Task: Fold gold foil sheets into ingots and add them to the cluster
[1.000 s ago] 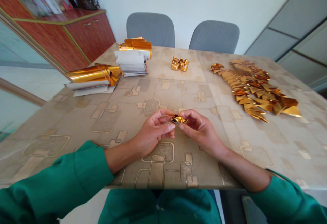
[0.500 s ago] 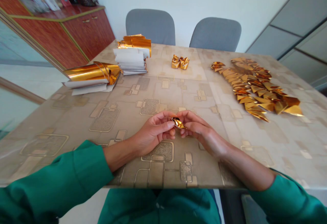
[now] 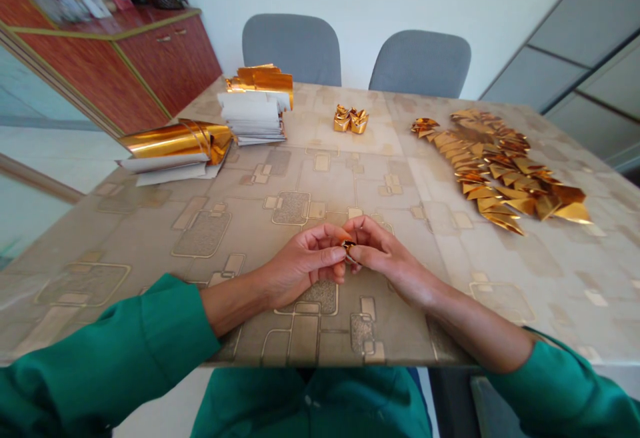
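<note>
The left hand (image 3: 305,261) and right hand (image 3: 390,258) hold a closed grip on a small gold foil fold (image 3: 349,249) (mostly hidden), two folded gold foil ingots (image 3: 351,120) stand done, and a long heap of gold foil triangles (image 3: 495,171) lies unworked.

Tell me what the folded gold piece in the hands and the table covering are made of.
The folded piece looks like metallic gold foil paper: mirror-bright, holding sharp creases. The table covering seems glossy plastic, judging by its sheen.
</note>
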`<state>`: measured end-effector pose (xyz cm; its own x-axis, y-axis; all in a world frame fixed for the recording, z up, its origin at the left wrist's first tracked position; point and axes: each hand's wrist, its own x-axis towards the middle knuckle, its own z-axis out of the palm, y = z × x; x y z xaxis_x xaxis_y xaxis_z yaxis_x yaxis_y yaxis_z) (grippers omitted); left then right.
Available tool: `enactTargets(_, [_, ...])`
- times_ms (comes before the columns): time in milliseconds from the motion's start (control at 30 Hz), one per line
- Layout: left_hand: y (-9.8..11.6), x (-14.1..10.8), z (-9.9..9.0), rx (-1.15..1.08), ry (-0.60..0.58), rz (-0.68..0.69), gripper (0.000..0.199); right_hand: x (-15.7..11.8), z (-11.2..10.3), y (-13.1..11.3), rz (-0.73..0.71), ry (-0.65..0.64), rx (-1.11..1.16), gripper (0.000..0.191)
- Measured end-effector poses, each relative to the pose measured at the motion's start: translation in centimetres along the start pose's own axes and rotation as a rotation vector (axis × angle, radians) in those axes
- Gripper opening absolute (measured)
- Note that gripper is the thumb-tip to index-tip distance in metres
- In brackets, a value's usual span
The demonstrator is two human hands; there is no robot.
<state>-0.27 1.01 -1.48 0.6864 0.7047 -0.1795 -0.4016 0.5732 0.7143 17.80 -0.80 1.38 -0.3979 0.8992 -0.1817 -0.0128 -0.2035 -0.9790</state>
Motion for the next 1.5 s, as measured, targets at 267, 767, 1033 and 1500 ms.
enactTargets(267, [-0.1,0.0,-0.3,0.014,-0.031,-0.031,0.023,0.1,0.1,0.0,0.058,0.024,-0.018,0.03])
enactTargets(767, [-0.2,0.0,-0.1,0.068,-0.035,-0.017,0.017,-0.1,-0.1,-0.3,0.077,0.03,-0.007,0.033])
enactTargets(1033, [0.0,0.0,0.0,0.077,-0.017,0.022,0.018,-0.5,-0.5,-0.8,0.094,-0.013,0.076,0.031])
enactTargets(1500, [0.5,0.7,-0.5,0.306,0.403,0.307,0.029,0.7,-1.0,0.6,-0.179,0.114,-0.03,0.032])
